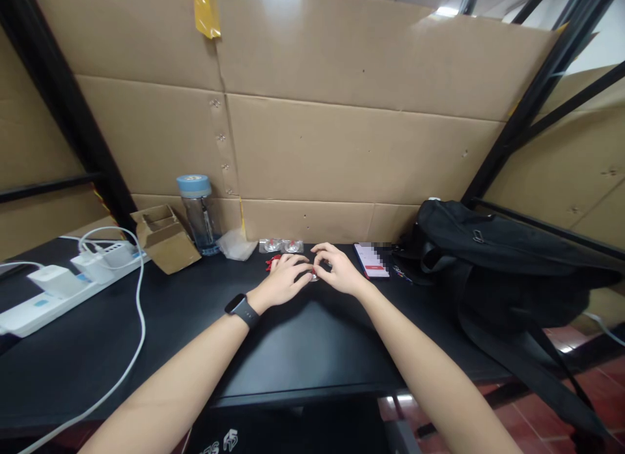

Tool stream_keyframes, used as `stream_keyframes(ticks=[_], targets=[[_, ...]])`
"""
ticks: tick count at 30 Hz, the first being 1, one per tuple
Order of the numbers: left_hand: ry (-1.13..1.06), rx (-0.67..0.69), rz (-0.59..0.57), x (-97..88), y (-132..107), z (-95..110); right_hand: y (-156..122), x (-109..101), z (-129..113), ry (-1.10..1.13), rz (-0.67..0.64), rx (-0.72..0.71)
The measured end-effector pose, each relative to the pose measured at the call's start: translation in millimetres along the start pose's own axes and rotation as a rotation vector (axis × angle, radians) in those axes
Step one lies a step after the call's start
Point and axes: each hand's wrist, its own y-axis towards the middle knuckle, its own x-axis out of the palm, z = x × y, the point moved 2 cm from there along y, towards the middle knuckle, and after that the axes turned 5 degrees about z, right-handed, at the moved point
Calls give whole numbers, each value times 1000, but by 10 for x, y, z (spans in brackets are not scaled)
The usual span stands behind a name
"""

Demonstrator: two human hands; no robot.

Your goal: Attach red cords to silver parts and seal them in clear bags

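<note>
The right hand point(342, 270) curls its thumb and forefinger into a near ring, their tips closed on a small round piece point(314, 278), while its other fingers arch loosely above. The left hand point(286, 279) reaches in from the other side, palm down, its fingers stretched forward and its thumb set lower; its thumb and forefinger tips come right up to the same piece, but at this size I cannot tell whether they grip it or only steady it.

The piece is mostly covered by fingertips; what shows is a shiny, clear or silvery edge with a touch of red above it. It sits between the two hands, at the fingertips of both, low over the black table point(312, 350).

A red item point(272, 263) lies just beyond the left hand's fingers, partly hidden by them. Clear packets point(282, 245) with round shiny contents lie behind it, near the cardboard wall point(312, 154). A phone point(372, 261) with a lit screen lies to the right of the right hand, apart from it.
</note>
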Motion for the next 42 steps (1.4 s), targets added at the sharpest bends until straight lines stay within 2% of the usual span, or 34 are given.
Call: stream_keyframes(ticks=[11,16,19,23,26,29,35,39,42], targets=[[40,3,-58,22,-30,-36,-30,41,62,-40,-35,-11],[54,40,-63,-36,-38,-81,-42,73,74,-68,-130,12],[119,-10,6,-146,-27,-238,-46,84,94,-75,-170,29],[331,-223,148,-331,-76,-609,-47,92,140,-100,-193,41],[460,-383,112,-417,-146,-866,-48,92,169,-110,-207,51],[496,-466,54,-471,-187,-996,-49,84,185,-106,-204,53],[527,-495,72,-611,-190,-1007,-53,71,212,-93,-195,41],[540,-465,160,-746,-174,-969,-56,74,217,-90,-208,33],[504,-380,248,-794,-128,-876,-61,92,203,-83,-225,21]])
